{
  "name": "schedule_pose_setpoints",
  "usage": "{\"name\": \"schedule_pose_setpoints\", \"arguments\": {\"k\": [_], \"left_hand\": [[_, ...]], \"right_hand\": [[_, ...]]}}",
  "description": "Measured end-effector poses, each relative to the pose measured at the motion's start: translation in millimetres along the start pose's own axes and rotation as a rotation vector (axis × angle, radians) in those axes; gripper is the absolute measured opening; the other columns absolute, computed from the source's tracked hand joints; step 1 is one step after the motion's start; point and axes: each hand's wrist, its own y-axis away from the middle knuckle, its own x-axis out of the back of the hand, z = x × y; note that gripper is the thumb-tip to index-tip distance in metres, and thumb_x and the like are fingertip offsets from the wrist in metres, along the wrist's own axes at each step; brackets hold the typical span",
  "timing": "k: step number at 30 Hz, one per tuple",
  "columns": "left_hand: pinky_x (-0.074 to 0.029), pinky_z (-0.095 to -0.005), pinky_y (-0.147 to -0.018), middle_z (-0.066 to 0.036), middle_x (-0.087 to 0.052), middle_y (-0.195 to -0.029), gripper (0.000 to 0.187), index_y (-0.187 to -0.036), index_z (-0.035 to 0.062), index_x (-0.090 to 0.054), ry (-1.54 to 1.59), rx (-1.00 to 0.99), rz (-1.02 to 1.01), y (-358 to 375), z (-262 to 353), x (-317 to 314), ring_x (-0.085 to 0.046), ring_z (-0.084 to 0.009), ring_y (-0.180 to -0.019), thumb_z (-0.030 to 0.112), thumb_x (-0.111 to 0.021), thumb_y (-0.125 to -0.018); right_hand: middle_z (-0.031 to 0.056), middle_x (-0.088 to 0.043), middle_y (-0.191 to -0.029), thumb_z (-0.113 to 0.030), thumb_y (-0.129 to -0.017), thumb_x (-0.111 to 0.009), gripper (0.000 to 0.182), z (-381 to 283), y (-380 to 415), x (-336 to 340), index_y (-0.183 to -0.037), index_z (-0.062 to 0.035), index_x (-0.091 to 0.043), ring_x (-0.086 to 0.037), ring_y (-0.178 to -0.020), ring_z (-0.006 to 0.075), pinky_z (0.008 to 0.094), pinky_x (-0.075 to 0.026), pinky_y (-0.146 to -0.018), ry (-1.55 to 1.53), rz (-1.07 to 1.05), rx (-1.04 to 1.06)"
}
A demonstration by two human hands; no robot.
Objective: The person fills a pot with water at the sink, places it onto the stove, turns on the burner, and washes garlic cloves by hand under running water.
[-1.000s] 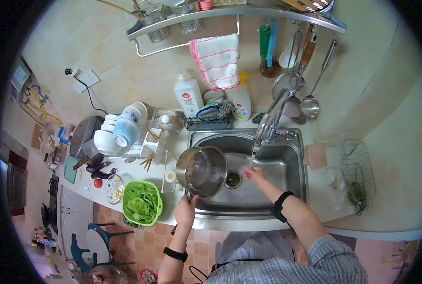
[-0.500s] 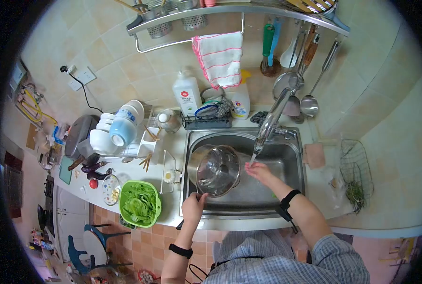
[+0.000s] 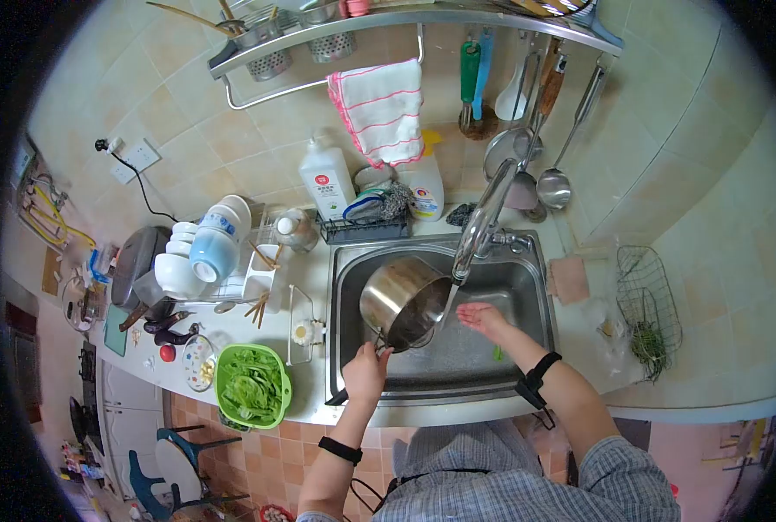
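A steel pot (image 3: 398, 294) is tipped on its side over the sink (image 3: 501, 383), its mouth turned to the lower right. My left hand (image 3: 366, 374) is closed on a handle at the pot's near edge. Water runs from the faucet (image 3: 485, 213) past the pot's mouth. To the right of that stream, my right hand (image 3: 484, 320) is held palm up with its fingers stretched out, holding nothing and apart from the pot. A small green scrap (image 3: 498, 352) lies on the sink floor.
Left of the sink stand a green basket of leafy greens (image 3: 253, 385) and a dish rack with bowls (image 3: 214, 248). Behind the sink are a white bottle (image 3: 325, 177) and a spray bottle (image 3: 426, 184). A wire basket (image 3: 649, 291) lies at right.
The pot has tilted from mouth-up to lying on its side, its outer wall now showing. My right hand has moved slightly right, out of the water. The whole view has shifted a little.
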Motion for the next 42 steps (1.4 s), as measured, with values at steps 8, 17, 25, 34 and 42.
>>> {"name": "schedule_pose_setpoints", "arguments": {"k": [8, 17, 25, 34, 42], "left_hand": [[-0.044, -0.0382, -0.054, -0.016, -0.057, -0.061, 0.043, -0.067, 0.0017, -0.059, 0.202, 0.194, -0.441, 4, 11, -17, -0.057, -0.0318, -0.061, 0.045, -0.06, -0.069], [-0.044, -0.0359, -0.053, -0.014, -0.056, -0.053, 0.046, -0.063, 0.0012, -0.06, 0.392, 0.304, -0.528, 8, -9, -30, -0.057, -0.0294, -0.056, 0.047, -0.059, -0.07], [-0.043, -0.0336, -0.05, -0.013, -0.054, -0.051, 0.045, -0.061, -0.0006, -0.058, 0.392, 0.269, -0.494, 0, -9, -20, -0.056, -0.0257, -0.05, 0.043, -0.06, -0.07], [-0.039, -0.0276, -0.043, -0.008, -0.053, -0.051, 0.045, -0.062, -0.0024, -0.055, 0.623, 0.334, -0.665, -7, 4, -48, -0.051, -0.0155, -0.043, 0.04, -0.054, -0.076], [-0.021, -0.0225, -0.03, 0.001, -0.04, -0.048, 0.035, -0.065, 0.0038, -0.045, 1.207, 0.675, -1.112, -14, 27, -59, -0.032, -0.0068, -0.034, 0.036, -0.047, -0.079]], "right_hand": [[0.0098, -0.056, -0.097, -0.005, -0.079, -0.048, 0.024, -4, 22, 33, -0.103, -0.0018, -0.051, -0.055, -0.084, 0.0162, 0.0263, -0.045, -0.076, 0.135, 0.237, 0.073], [0.0085, -0.058, -0.09, -0.007, -0.074, -0.06, 0.028, -26, 45, 15, -0.099, 0.0004, -0.05, -0.056, -0.085, 0.0163, 0.0257, -0.045, -0.073, 0.261, 0.085, 0.317], [0.0094, -0.058, -0.088, -0.004, -0.074, -0.059, 0.023, -45, 55, 2, -0.094, 0.0013, -0.05, -0.056, -0.084, 0.0158, 0.0248, -0.045, -0.075, 0.381, -0.055, 0.349], [0.0093, -0.058, -0.089, -0.008, -0.074, -0.06, 0.031, -42, 52, 38, -0.1, 0.0024, -0.05, -0.056, -0.082, 0.0162, 0.0258, -0.046, -0.073, 0.384, 0.157, 0.458], [0.0099, -0.059, -0.093, -0.011, -0.075, -0.059, 0.032, -50, 75, 78, -0.103, 0.0004, -0.05, -0.057, -0.082, 0.0154, 0.0239, -0.045, -0.071, 0.22, 0.37, 0.311]]}}
